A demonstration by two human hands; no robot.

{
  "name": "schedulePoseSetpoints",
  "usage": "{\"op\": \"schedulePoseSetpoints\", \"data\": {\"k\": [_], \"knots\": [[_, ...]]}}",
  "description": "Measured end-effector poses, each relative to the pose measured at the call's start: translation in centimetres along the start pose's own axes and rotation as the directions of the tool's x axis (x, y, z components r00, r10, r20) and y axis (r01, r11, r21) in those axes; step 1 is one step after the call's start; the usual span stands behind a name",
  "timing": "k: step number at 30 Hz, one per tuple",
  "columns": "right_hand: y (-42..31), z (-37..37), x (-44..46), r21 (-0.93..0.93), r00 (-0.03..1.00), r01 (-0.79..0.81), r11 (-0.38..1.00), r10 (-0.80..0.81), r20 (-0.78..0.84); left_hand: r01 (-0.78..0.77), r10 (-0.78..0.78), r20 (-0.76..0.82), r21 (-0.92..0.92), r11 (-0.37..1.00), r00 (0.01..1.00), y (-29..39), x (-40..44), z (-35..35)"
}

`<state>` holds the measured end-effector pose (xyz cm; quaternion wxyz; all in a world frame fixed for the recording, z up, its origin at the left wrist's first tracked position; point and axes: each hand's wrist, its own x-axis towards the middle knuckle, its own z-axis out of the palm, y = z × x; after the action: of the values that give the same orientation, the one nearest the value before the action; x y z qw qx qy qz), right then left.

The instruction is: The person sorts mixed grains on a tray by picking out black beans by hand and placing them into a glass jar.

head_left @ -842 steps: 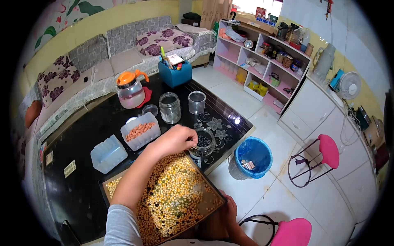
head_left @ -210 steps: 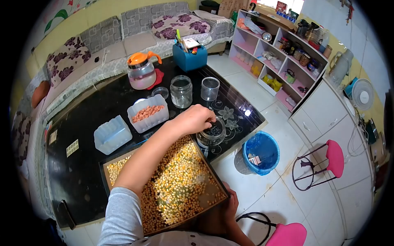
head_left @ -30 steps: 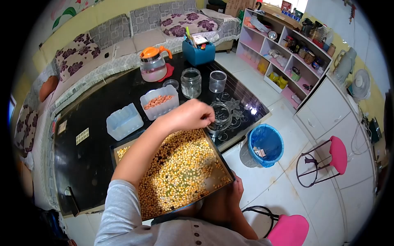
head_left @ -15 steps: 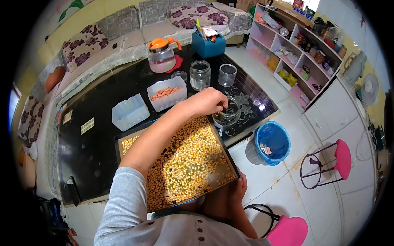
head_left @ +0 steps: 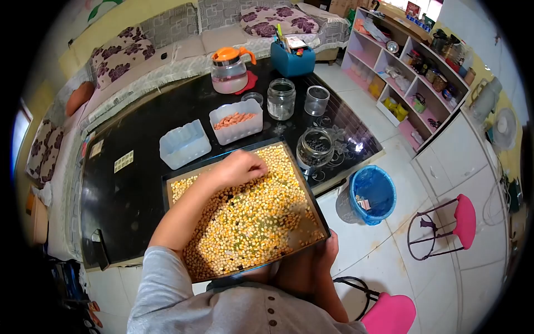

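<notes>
A shallow dark-rimmed tray (head_left: 305, 192) rests across my lap and the table edge, spread with yellow corn kernels (head_left: 250, 222). Small green beans and a few black beans are mixed among them. My left hand (head_left: 240, 168) is low over the far part of the kernels, its fingers curled together; whatever they pinch is hidden. At the tray's near right corner, my right hand (head_left: 329, 251) grips the edge, partly hidden below it. Just beyond the tray's right side stands an open glass jar (head_left: 315, 151) with black beans inside.
On the black table (head_left: 128, 200) are an empty plastic container (head_left: 184, 146), another container (head_left: 236, 122) of pinkish peanuts, two clear jars (head_left: 281, 100) and an orange-lidded pitcher (head_left: 229, 75). A blue-lined bin (head_left: 367, 195) and pink stools (head_left: 464, 221) stand on the right.
My left hand has moved from the mouth of the black-bean jar back left over the corn in the tray. My right hand still holds the tray's corner. The view has shifted slightly.
</notes>
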<state>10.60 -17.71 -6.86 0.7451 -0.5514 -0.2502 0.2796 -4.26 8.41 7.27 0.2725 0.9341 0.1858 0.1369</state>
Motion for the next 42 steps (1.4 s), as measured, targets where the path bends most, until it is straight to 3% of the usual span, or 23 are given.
{"op": "schedulePoseSetpoints", "data": {"k": [1, 4, 8, 10, 11, 13, 15, 17, 19, 21, 23, 27, 30, 34, 36, 42], "knots": [[-0.3, 0.2, -0.1, 0.054, 0.996, -0.060, 0.997, 0.064, -0.069, 0.058, -0.059, 0.033, 0.012, 0.998, 0.998, -0.1, -1.4, 0.1], [0.9, -1.1, 0.1, 0.077, 0.984, -0.172, 0.982, 0.175, -0.030, 0.150, -0.152, 0.049, 0.045, 0.988, 0.987, -1.0, -5.6, 0.4], [0.3, -1.4, 0.6, 0.107, 0.982, -0.186, 0.977, 0.188, -0.011, 0.246, -0.243, -0.046, 0.075, 0.966, 0.969, -2.0, -11.1, -0.1], [0.9, -1.7, 1.8, -0.162, 0.996, 0.040, 0.986, -0.051, -0.068, 0.309, -0.303, -0.088, 0.066, 0.949, 0.949, -2.0, -13.3, -0.1], [0.6, -1.8, 2.4, -0.170, 0.988, 0.028, 0.985, -0.054, -0.146, 0.362, -0.353, -0.126, 0.055, 0.930, 0.927, -2.1, -14.3, -0.2], [-1.1, -1.3, 3.4, -0.389, 0.961, 0.181, 0.903, -0.247, -0.125, 0.382, -0.371, -0.154, 0.044, 0.923, 0.916, -2.5, -15.7, -0.2], [-3.7, 0.2, 4.5, -0.368, 0.935, 0.340, 0.865, -0.355, 0.030, 0.447, -0.437, -0.198, 0.010, 0.894, 0.878, -2.8, -17.0, -0.3], [-5.9, 2.4, 5.4, -0.457, 0.911, 0.410, 0.790, -0.330, 0.247, 0.457, -0.443, -0.228, 0.014, 0.889, 0.867, -3.0, -17.7, -0.4], [-7.8, 6.0, 5.6, -0.487, 0.836, 0.505, 0.713, -0.264, 0.481, 0.511, -0.502, -0.277, -0.044, 0.858, 0.819, -3.2, -18.3, -0.3], [-7.4, 9.2, 6.6, -0.459, 0.676, 0.659, 0.596, -0.202, 0.709, 0.518, -0.503, -0.307, -0.036, 0.854, 0.808, -4.0, -18.9, 0.1], [-4.9, 12.6, 6.7, -0.391, 0.525, 0.779, 0.489, -0.168, 0.835, 0.513, -0.513, -0.356, -0.104, 0.852, 0.781, -4.0, -19.1, 0.1], [-1.1, 19.5, 4.5, -0.198, 0.211, 0.907, 0.372, 0.005, 0.977, 0.470, -0.506, -0.484, -0.203, 0.859, 0.714, -4.4, -19.0, 0.9], [2.0, 22.5, 3.2, -0.141, 0.131, 0.935, 0.326, 0.054, 0.990, 0.430, -0.473, -0.557, -0.218, 0.876, 0.682, -4.9, -19.2, 1.5], [3.4, 23.2, 4.5, -0.261, 0.209, 0.933, 0.249, 0.215, 0.954, 0.411, -0.421, -0.565, -0.152, 0.899, 0.710, -5.2, -19.3, 1.3], [2.7, 22.0, 5.3, -0.275, 0.224, 0.935, 0.223, 0.228, 0.947, 0.434, -0.408, -0.511, -0.074, 0.898, 0.757, -5.4, -19.2, 1.0], [1.1, 16.1, 7.8, -0.369, 0.333, 0.924, 0.097, 0.266, 0.904, 0.376, -0.363, -0.464, -0.067, 0.924, 0.808, -7.7, -18.5, -0.5]]}}
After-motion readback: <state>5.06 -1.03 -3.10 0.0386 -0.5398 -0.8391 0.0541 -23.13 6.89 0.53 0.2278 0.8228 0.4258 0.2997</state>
